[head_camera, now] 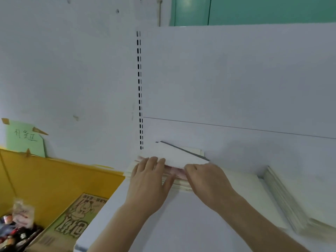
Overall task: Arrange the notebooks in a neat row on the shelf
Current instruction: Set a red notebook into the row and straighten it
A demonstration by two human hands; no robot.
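A stack of thin notebooks (179,157) lies at the back left corner of the white shelf (163,224), its top cover white and pinkish covers showing beneath. My left hand (150,180) rests flat on the stack's left front part, fingers straight and touching the top notebook's edge. My right hand (205,180) is at the stack's right front corner with its fingers curled under at the edges; what they grip is hidden. A second pile of white notebooks (287,200) lies along the shelf's right side.
The shelf's white back panel (236,88) with a slotted upright (139,88) rises behind the stack. Left of the shelf stands a yellow bin (54,179) holding a cardboard box (72,220) and small packets. A green paper label (25,139) is taped to the wall.
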